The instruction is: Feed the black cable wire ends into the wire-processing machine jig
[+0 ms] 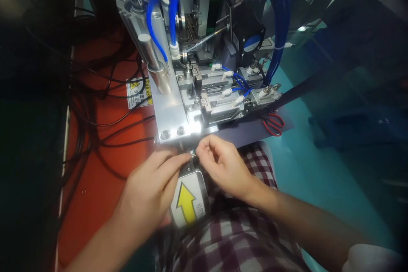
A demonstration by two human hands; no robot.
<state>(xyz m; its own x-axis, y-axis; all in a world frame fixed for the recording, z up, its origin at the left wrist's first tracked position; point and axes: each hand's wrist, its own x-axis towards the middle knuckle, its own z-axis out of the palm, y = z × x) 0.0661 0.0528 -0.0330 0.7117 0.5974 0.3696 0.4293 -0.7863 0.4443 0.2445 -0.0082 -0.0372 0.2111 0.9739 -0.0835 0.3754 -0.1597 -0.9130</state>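
Note:
My left hand (153, 187) and my right hand (219, 163) meet just below the front edge of a metal machine plate (168, 114). Both pinch with thumb and forefinger at a tiny dark part (193, 155) between the fingertips; it is too small to name. Under the hands lies a grey housing with a yellow arrow label (188, 202). My lap in checked cloth (236, 233) is below.
The machine carries blue air hoses (159, 12), a steel cylinder (156, 66) and pneumatic fittings (236, 89). Red-handled scissors (273, 124) lie at its right on a dark sheet. Black cables (105, 119) cross an orange-red surface with a yellow warning sticker (137, 92). Teal floor at right.

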